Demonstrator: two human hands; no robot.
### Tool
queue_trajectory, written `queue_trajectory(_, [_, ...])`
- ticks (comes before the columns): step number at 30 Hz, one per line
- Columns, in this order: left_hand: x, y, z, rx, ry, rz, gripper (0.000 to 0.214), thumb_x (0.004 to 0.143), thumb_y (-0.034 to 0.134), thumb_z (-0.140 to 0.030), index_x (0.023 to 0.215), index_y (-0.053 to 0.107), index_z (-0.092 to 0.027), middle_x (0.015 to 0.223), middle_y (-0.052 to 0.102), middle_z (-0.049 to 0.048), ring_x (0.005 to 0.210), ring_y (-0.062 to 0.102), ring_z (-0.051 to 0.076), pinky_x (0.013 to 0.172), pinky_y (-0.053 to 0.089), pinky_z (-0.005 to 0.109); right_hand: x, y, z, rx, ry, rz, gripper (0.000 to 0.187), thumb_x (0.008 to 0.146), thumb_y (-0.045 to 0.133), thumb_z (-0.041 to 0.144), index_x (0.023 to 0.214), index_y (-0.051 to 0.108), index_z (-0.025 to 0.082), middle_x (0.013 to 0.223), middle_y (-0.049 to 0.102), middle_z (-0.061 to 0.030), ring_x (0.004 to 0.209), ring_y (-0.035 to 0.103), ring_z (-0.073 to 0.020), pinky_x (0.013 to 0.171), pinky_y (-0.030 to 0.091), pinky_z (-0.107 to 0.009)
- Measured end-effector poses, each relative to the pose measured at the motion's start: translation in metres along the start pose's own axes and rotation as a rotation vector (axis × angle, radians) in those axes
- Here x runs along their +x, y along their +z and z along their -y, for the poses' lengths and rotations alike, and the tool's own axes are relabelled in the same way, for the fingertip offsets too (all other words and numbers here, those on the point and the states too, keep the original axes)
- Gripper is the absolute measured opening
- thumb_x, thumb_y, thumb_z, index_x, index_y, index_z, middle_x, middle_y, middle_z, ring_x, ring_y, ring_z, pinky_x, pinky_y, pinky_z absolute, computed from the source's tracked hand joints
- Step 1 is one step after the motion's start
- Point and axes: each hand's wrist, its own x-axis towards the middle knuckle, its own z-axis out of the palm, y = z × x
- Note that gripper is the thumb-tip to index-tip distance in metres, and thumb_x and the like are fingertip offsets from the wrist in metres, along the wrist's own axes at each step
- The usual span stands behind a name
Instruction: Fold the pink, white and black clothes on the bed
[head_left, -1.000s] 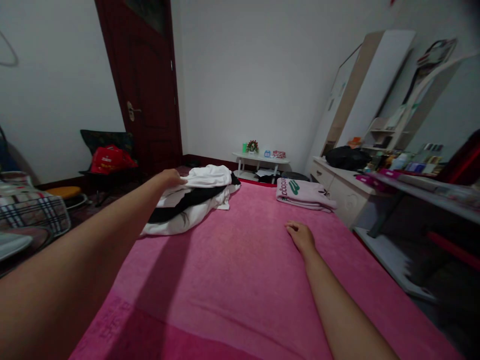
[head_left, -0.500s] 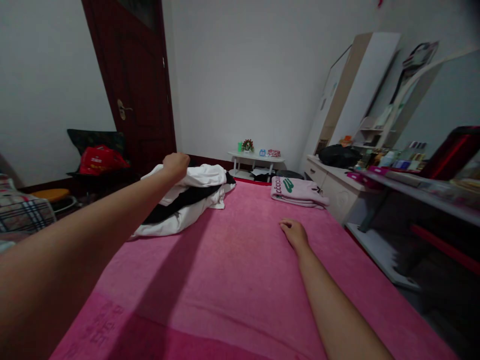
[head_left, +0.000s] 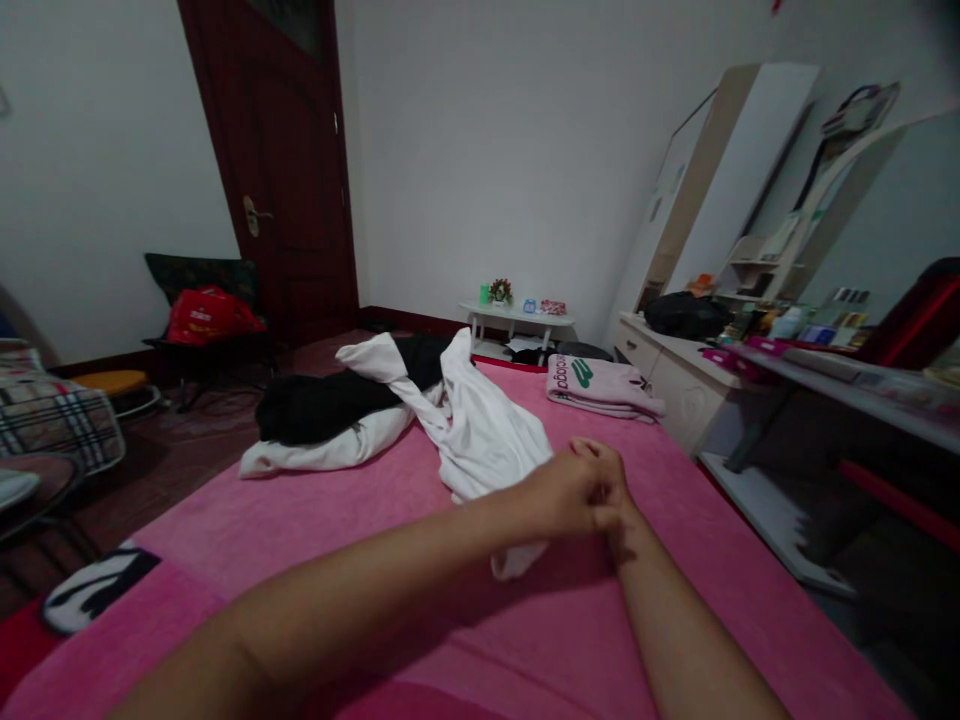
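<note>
My left hand (head_left: 570, 495) is closed on a bunched white shirt (head_left: 491, 430), which trails from the clothes pile across the pink bedspread. A loose end of the shirt hangs below my left wrist. Right against it is my right hand (head_left: 606, 465), fingers curled; whatever lies between them is hidden by the left hand. Black clothing (head_left: 322, 405) lies in the pile at left, on top of another white garment (head_left: 337, 445). Beyond my right hand, a folded pink sweatshirt (head_left: 604, 385) with green and dark print rests near the bed's far right corner.
The pink bedspread (head_left: 360, 520) spans the foreground. Along the right stand a dresser (head_left: 664, 375) and a desk (head_left: 847, 385) with bottles. At the far wall is a small white table (head_left: 517, 315). On the left, a red bag (head_left: 214, 315) sits on a chair near the brown door (head_left: 292, 180).
My left hand has moved from the pile back and right to my right hand, dragging the white shirt out over the bed. More of the black clothing shows now. My right hand stays nearly in place.
</note>
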Motion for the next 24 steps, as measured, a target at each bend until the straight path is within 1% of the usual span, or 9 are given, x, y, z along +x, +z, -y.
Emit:
queue_trajectory(2, [-0.014,0.023,0.006,0.042,0.072,0.102,0.012,0.080,0.065,-0.037,0.077,0.066,-0.025,0.077,0.070,0.0043,0.068,0.065,0.019,0.059,0.049,0.030,0.001,0.000,-0.001,0.049,0.021,-0.023,0.037,0.073,0.057,0.046,0.087,0.073,0.016,0.093,0.074,-0.0081,0.088,0.066,-0.0234,0.080,0.051,-0.033])
queue_trajectory(4, [-0.020,0.026,0.018,0.140,0.102,0.085,0.016,0.080,0.064,-0.040,0.085,0.070,-0.026,0.087,0.071,0.0066,0.077,0.067,0.021,0.067,0.051,0.032,0.003,0.001,-0.002,0.078,0.038,-0.024,0.041,0.073,0.056,0.048,0.088,0.072,0.014,0.093,0.073,-0.0097,0.088,0.067,-0.0233,0.081,0.051,-0.034])
queue_trajectory(6, [-0.021,0.014,0.037,0.251,0.055,-0.025,0.015,0.079,0.066,-0.035,0.089,0.071,-0.025,0.091,0.071,0.0092,0.085,0.066,0.023,0.075,0.051,0.036,0.005,0.003,-0.002,0.087,0.048,-0.013,0.043,0.072,0.056,0.050,0.085,0.072,0.013,0.090,0.073,-0.0103,0.086,0.067,-0.0232,0.081,0.052,-0.034])
queue_trajectory(9, [-0.025,-0.018,0.075,0.354,-0.120,-0.247,0.014,0.080,0.062,-0.026,0.090,0.071,-0.024,0.095,0.068,0.0147,0.094,0.062,0.029,0.084,0.045,0.044,0.005,0.005,0.003,0.075,0.054,0.007,0.042,0.071,0.058,0.051,0.083,0.072,0.013,0.090,0.073,-0.0099,0.087,0.067,-0.0228,0.081,0.051,-0.033])
queue_trajectory(12, [-0.041,-0.046,0.117,0.379,-0.296,-0.447,0.019,0.080,0.061,-0.026,0.095,0.070,-0.018,0.104,0.064,0.0182,0.102,0.057,0.035,0.090,0.039,0.050,-0.001,0.011,0.016,0.021,0.052,0.055,0.041,0.073,0.057,0.051,0.082,0.072,0.015,0.084,0.073,-0.0081,0.081,0.067,-0.0214,0.075,0.051,-0.031])
queue_trajectory(15, [-0.061,-0.058,0.153,0.342,-0.429,-0.584,0.021,0.082,0.057,-0.030,0.091,0.069,-0.015,0.098,0.064,0.0170,0.097,0.059,0.033,0.087,0.042,0.047,-0.010,0.026,0.035,-0.031,0.111,0.165,0.034,0.067,0.066,0.050,0.069,0.070,0.016,0.066,0.069,-0.0044,0.067,0.064,-0.0198,0.064,0.049,-0.028])
queue_trajectory(17, [-0.070,-0.059,0.170,0.295,-0.472,-0.643,0.026,0.087,0.049,-0.032,0.088,0.068,-0.015,0.092,0.066,0.0137,0.091,0.061,0.029,0.084,0.044,0.042,-0.013,0.037,0.047,0.071,0.202,0.201,0.029,0.056,0.076,0.043,0.058,0.065,0.016,0.056,0.065,-0.0018,0.060,0.061,-0.0193,0.059,0.048,-0.028])
queue_trajectory(20, [-0.073,-0.060,0.180,0.232,-0.479,-0.718,0.028,0.089,0.044,-0.031,0.090,0.067,-0.016,0.090,0.068,0.0096,0.090,0.061,0.024,0.084,0.045,0.035,-0.005,0.038,0.057,0.313,0.291,0.109,0.027,0.054,0.077,0.038,0.062,0.063,0.015,0.058,0.065,-0.0025,0.058,0.061,-0.0200,0.057,0.050,-0.031])
queue_trajectory(24, [-0.072,-0.060,0.180,0.166,-0.475,-0.811,0.024,0.084,0.048,-0.025,0.093,0.068,-0.015,0.094,0.068,0.0094,0.090,0.062,0.023,0.083,0.045,0.033,0.022,0.005,0.053,0.579,0.267,-0.217,0.022,0.068,0.064,0.037,0.078,0.055,0.019,0.069,0.064,0.0000,0.067,0.062,-0.0157,0.068,0.054,-0.030])
